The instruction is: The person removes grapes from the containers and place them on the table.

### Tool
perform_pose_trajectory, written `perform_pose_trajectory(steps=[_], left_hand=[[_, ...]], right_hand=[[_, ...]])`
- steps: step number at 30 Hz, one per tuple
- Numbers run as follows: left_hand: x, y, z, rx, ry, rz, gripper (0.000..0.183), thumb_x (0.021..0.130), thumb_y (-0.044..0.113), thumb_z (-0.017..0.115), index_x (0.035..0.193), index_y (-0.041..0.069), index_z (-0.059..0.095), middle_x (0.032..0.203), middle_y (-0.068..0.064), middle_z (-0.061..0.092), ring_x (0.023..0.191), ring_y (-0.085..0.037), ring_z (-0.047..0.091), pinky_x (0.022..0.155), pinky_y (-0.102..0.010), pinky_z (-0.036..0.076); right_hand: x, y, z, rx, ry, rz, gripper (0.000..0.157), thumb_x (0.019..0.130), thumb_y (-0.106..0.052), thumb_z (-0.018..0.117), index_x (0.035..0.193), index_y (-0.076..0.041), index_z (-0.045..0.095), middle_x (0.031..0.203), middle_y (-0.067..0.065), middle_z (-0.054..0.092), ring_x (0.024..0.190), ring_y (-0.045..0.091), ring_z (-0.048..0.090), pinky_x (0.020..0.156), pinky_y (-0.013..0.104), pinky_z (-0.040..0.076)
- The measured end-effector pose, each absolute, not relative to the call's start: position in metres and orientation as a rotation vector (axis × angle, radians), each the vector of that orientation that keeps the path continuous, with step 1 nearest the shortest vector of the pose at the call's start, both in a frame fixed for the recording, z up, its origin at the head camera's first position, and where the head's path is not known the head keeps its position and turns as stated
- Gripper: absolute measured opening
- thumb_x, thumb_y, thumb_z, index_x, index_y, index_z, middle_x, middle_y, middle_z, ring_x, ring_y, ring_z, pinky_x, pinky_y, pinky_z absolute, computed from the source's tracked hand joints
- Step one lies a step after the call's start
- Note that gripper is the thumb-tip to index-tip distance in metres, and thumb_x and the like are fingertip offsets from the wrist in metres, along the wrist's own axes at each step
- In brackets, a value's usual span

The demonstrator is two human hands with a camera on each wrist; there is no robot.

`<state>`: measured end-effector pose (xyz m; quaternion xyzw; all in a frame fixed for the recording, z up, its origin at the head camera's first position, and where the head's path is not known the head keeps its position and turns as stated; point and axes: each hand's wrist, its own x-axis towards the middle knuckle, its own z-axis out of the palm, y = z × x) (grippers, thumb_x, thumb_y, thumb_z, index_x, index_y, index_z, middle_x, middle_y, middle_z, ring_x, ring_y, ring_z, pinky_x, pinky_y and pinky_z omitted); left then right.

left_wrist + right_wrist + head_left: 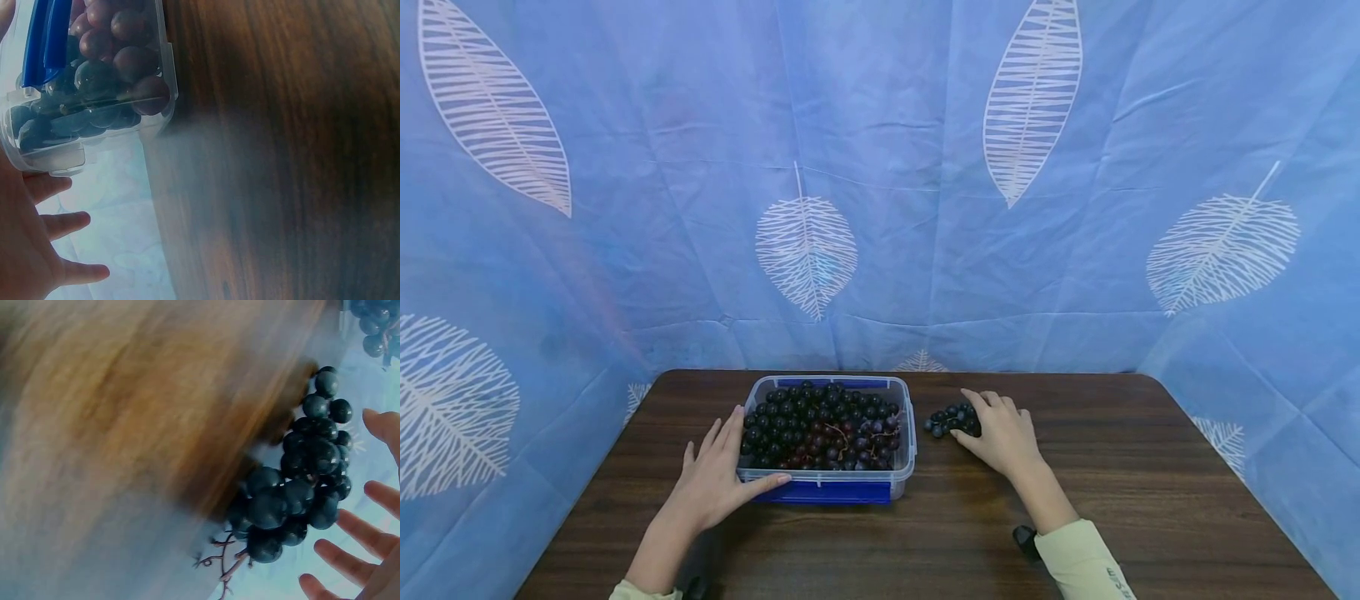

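A clear plastic box (904,487) with blue clips stands on the table, filled with dark grapes (808,412), some of them reddish. My left hand (715,483) rests against the box's left side, its fingers straight and the thumb along the front rim. In the left wrist view the fingers (69,225) stretch out beside the box. To the right of the box lies a bunch of dark grapes (947,421) with a bare stem end visible in the right wrist view. My right hand (1003,433) is spread around its right side; whether the fingertips touch it I cannot tell.
The brown wooden table (1112,483) has rounded far corners. Behind it hangs a blue cloth (880,250) with white leaf prints. A dark strap piece (1026,542) shows at the right wrist, below the pale sleeve (1082,558).
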<state>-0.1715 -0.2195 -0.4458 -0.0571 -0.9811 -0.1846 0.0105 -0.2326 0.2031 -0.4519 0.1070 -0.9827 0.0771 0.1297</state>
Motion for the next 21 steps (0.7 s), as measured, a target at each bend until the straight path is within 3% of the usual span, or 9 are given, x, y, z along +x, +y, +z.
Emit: perform_pose_trajectory(steps=[21], left_hand=[[-0.171, -0.219, -0.445, -0.179, -3.062, -0.582, 0.127, 0.078, 0.084, 0.057, 0.162, 0.004, 0.005, 0.165, -0.024, 0.016, 0.148, -0.051, 0.017, 0.105, -0.083, 0.009]], right_hand=[[-0.229, 0.180, -0.429, 0.445, -2.780, 0.343, 0.073, 0.086, -0.044, 0.078, 0.147, -0.011, 0.053, 0.136, 0.020, 0.060, 0.121, 0.043, 0.057, 0.092, 0.067, 0.046]])
